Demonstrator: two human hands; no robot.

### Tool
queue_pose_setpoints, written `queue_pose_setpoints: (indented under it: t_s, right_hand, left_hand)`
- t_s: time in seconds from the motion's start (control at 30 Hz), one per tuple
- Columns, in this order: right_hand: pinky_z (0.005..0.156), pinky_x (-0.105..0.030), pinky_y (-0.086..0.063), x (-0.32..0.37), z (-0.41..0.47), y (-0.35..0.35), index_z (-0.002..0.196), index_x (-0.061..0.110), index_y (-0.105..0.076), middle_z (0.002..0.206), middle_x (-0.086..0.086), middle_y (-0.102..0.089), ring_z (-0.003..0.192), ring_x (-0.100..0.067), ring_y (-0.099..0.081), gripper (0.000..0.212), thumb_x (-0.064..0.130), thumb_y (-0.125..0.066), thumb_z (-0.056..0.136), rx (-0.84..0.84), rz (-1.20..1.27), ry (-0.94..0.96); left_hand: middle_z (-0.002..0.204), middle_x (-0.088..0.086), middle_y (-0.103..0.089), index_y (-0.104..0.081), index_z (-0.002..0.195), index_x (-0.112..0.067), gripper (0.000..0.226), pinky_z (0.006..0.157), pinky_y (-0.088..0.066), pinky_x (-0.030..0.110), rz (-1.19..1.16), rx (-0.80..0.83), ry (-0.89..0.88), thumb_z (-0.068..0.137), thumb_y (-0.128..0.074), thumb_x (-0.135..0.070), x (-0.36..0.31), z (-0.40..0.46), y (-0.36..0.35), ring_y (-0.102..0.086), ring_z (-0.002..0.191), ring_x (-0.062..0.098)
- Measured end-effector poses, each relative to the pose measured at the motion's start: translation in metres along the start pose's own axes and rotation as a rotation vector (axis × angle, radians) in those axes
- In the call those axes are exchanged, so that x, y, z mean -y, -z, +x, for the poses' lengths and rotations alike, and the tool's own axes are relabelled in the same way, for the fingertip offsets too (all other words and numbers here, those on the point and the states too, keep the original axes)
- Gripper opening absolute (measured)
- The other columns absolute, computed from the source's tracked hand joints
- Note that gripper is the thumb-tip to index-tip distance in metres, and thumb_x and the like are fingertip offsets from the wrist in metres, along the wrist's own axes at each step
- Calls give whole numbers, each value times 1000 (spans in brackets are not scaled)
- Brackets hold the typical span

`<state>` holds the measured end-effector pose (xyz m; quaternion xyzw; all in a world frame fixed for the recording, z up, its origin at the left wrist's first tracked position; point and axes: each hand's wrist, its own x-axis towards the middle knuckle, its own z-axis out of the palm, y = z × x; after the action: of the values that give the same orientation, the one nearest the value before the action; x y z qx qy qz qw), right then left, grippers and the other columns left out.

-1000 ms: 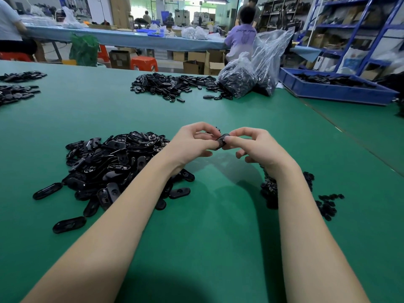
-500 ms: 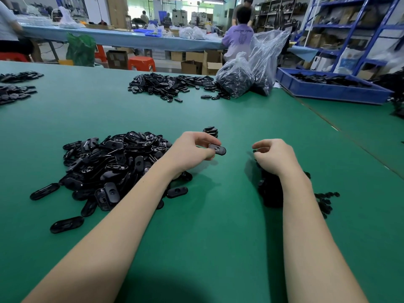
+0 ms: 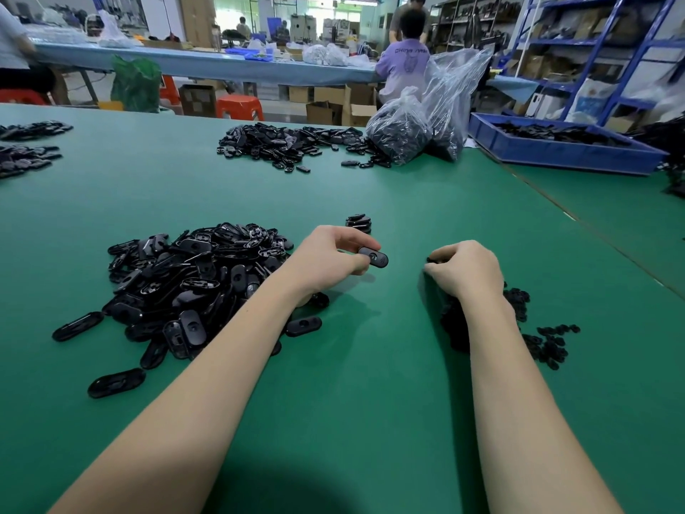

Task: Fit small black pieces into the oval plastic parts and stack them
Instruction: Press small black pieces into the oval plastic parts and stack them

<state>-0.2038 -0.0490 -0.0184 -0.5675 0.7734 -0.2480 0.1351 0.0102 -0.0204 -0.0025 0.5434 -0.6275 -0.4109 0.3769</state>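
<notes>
Oval part (image 3: 373, 257) in left hand (image 3: 330, 259)

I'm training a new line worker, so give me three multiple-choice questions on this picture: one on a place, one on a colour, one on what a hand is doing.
1. Where is the small stack of finished ovals?
A. just beyond the left hand
B. in the blue tray
C. beside the right forearm

2. What colour is the table?
A. grey
B. green
C. white

3. What is the left hand doing?
A. lying flat
B. pinching one oval part
C. lifting a bag

Answers:
1 A, the stack stands just past its knuckles.
2 B, the mat is green.
3 B, the oval part sits between its fingertips.
</notes>
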Motion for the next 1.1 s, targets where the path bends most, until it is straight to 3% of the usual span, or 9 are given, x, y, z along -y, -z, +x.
queue_pose_setpoints:
  t_s: [0.13,0.23,0.37,0.5,0.57,0.77,0.9,1.1]
  right_hand:
    - [89,-35,-54,-1,-3,-1,78,34,-73,105,2,-74,120,-29,-57,12,26,-72,88,-74,55,-24]
    - [86,-36,-54,0,-5,-2,82,32,-74,102,2,-74,116,-28,-59,10,29,-69,91,-84,77,-1]
    - [71,-24,-45,8,-8,2,85,28,-73,81,14,-70,88,-14,-65,10,30,-67,92,-85,376,71]
    - [53,-14,-40,22,-21,4,88,24,-73,74,10,-77,55,2,-52,8,21,-69,94,142,755,132]
    - [48,-7,-36,28,-26,2,90,21,-76,71,9,-76,47,5,-50,9,15,-69,94,233,812,173]
    - [44,-7,-33,36,-32,1,86,20,-76,71,11,-76,44,4,-40,8,16,-72,91,315,786,171]
    - [44,-7,-34,38,-33,0,87,20,-77,67,14,-73,44,5,-44,8,15,-73,92,338,808,160]
    - [42,-12,-31,40,-33,-4,75,25,-77,65,12,-65,58,-10,-45,10,22,-79,84,354,794,95]
  left_hand:
    - [88,-1,-75,-76,104,-23,26,61,-42,6,-2,1,-1,88,-65,-6,0,1,0,-64,66,2]
    - [87,-2,-74,-76,104,-22,25,63,-43,5,-17,2,-8,88,-65,-5,0,0,0,-65,66,2]
    - [91,-5,-74,-76,102,-27,27,68,-45,8,-22,-23,-3,86,-68,-7,2,2,1,-67,72,2]
    - [95,1,-77,-77,103,-23,30,92,-55,27,-53,-42,-6,85,-68,0,6,4,1,-70,83,11]
    - [97,5,-78,-76,106,-18,28,91,-56,26,-95,-36,-6,88,-66,2,8,4,2,-72,81,11]
    - [100,8,-77,-74,111,-8,26,77,-55,14,-189,-57,3,91,-64,5,5,4,7,-73,79,12]
    - [94,9,-76,-73,105,-9,28,83,-57,20,-228,-68,38,84,-68,9,4,2,7,-72,78,12]
    - [94,19,-76,-66,93,-9,18,90,-58,30,-296,-90,123,83,-67,6,6,5,1,-70,77,19]
